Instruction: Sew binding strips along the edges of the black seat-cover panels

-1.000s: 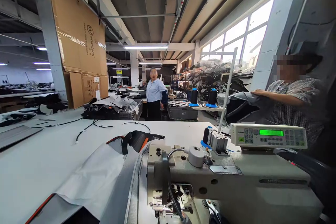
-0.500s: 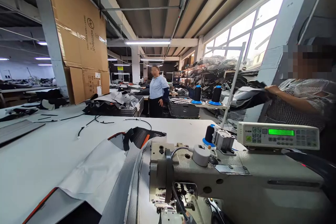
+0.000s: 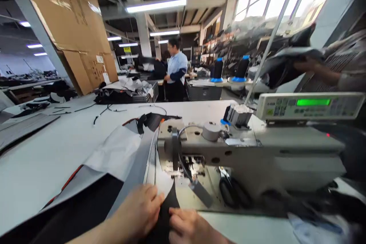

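My left hand (image 3: 140, 207) is closed on a layered piece of fabric, its grey-white side (image 3: 126, 194) running back past the sewing machine (image 3: 223, 146). Close beside it, my right hand (image 3: 188, 225) pinches the edge of the black fabric (image 3: 168, 206), which tapers toward the needle area. Both hands are just in front of the lit needle and presser foot (image 3: 180, 173). More of the grey, black and orange-edged fabric (image 3: 111, 156) spreads over the table on the left. Black-handled scissors (image 3: 230, 187) lie on the machine bed to the right of the needle.
A control panel with a green display (image 3: 311, 103) tops the machine. Blue-based black thread cones (image 3: 219, 69) stand behind. A cardboard sheet (image 3: 68, 30) rises at back left. One person in a blue shirt (image 3: 177, 65) stands beyond the table; another person's arm (image 3: 317, 68) holds dark material at right.
My view has tipped downward, bringing both hands and the scissors into sight. The blue-shirted person has turned sideways toward dark material.
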Action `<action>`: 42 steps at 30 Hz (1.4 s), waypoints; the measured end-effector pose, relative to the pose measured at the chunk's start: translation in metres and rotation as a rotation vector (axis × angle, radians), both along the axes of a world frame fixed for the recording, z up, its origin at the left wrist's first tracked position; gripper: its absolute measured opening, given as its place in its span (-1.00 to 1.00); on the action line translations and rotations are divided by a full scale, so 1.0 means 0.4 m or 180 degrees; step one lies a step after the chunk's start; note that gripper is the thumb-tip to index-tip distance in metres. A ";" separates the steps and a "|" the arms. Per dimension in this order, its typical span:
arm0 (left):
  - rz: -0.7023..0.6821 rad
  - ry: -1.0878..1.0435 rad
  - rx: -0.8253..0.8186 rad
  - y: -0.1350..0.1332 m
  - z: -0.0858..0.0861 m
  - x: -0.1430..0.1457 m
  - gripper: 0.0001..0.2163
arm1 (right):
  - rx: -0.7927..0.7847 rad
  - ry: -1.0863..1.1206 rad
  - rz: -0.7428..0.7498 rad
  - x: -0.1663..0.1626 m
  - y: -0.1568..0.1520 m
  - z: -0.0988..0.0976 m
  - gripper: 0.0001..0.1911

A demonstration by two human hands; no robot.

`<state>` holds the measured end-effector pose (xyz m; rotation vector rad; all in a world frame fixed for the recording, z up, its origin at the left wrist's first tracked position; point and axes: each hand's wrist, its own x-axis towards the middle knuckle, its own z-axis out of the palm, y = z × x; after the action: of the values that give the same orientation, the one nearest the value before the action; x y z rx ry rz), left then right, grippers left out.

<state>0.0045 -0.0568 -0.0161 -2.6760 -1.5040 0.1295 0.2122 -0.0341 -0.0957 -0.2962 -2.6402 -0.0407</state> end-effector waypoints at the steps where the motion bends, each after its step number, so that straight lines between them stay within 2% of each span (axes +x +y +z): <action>1: 0.0147 0.0132 0.0011 -0.009 0.018 0.002 -0.62 | 0.0073 0.0131 -0.0037 -0.003 -0.009 -0.002 -0.67; 4: 0.0421 0.0516 0.0009 -0.021 0.044 -0.008 -0.32 | 0.0307 0.0451 -0.0232 0.004 -0.036 0.017 -0.68; 7: 0.0564 0.0867 -0.0125 -0.026 0.038 -0.019 -0.25 | 0.0488 0.0486 -0.0449 0.015 -0.048 0.048 -0.69; 11: 0.0567 0.1357 -0.0450 -0.014 0.043 0.000 -0.34 | 0.0694 0.0599 -0.0600 0.012 -0.058 0.056 -0.78; 15: 0.0479 0.1652 -0.0704 0.029 0.075 0.039 -0.57 | 0.0780 0.0717 -0.0773 -0.004 -0.070 0.035 -0.77; 19: 0.0382 0.1484 -0.0706 0.065 0.084 0.049 -0.71 | 0.0659 0.0833 -0.0887 -0.014 -0.079 0.016 -0.77; 22: 0.0321 0.1365 -0.0771 0.075 0.075 0.048 -0.64 | 0.0516 0.0852 -0.0883 -0.017 -0.079 0.012 -0.76; 27: 0.0049 0.0969 -0.1348 0.100 0.079 0.046 -0.58 | 0.0476 0.0794 -0.0889 -0.016 -0.076 0.014 -0.73; 30: 0.0041 0.0475 -0.1770 0.122 0.091 0.050 -0.57 | 0.0473 0.0785 -0.0940 -0.016 -0.079 0.016 -0.72; 33: 0.0121 0.0304 -0.2016 0.131 0.099 0.069 -0.59 | 0.0473 0.0755 -0.0968 -0.017 -0.080 0.018 -0.71; 39: 0.0240 0.0480 -0.1789 0.131 0.090 0.119 -0.64 | 0.0450 0.0700 -0.1027 -0.002 -0.045 0.031 -0.69; 42: 0.0174 0.0574 -0.1587 0.140 0.075 0.127 -0.69 | 0.0282 0.0601 -0.1055 0.001 -0.026 0.028 -0.68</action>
<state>0.0555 -0.0010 0.0140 -2.8703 -1.6645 0.8276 0.2126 -0.0445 -0.0844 -0.6696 -2.3699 -0.2261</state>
